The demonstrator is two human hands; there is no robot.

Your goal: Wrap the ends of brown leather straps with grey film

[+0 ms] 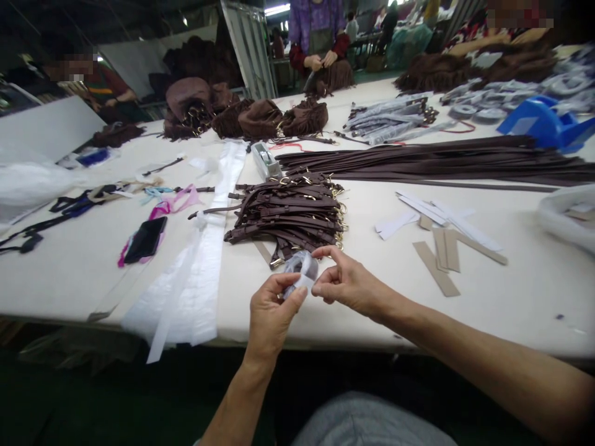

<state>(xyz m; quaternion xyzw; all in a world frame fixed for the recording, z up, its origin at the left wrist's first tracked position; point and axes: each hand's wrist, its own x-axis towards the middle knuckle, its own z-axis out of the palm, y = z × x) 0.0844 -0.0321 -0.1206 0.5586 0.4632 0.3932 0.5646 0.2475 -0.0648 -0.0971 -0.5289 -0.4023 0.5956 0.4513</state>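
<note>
Near the table's front edge, my left hand [274, 305] grips a small coiled strap [303, 263] in clear wrapping, its thumb on a white band around the coil. My right hand [341, 282] is at the coil's right side, index finger on its top and the other fingers curled by the white band; whether they pinch anything is too small to tell. Just behind the coil lies a pile of dark brown straps [292, 214] with gold-coloured clasps. White plastic sheets [199, 279] hang over the table edge on the left.
Beige and white strips [437, 260] lie to the right. A tape dispenser [266, 161] and long brown straps [418, 158] are behind the pile. A phone [146, 238] lies left; a blue dispenser [542, 124] and wrapped coils [502, 99] are back right. People work across the table.
</note>
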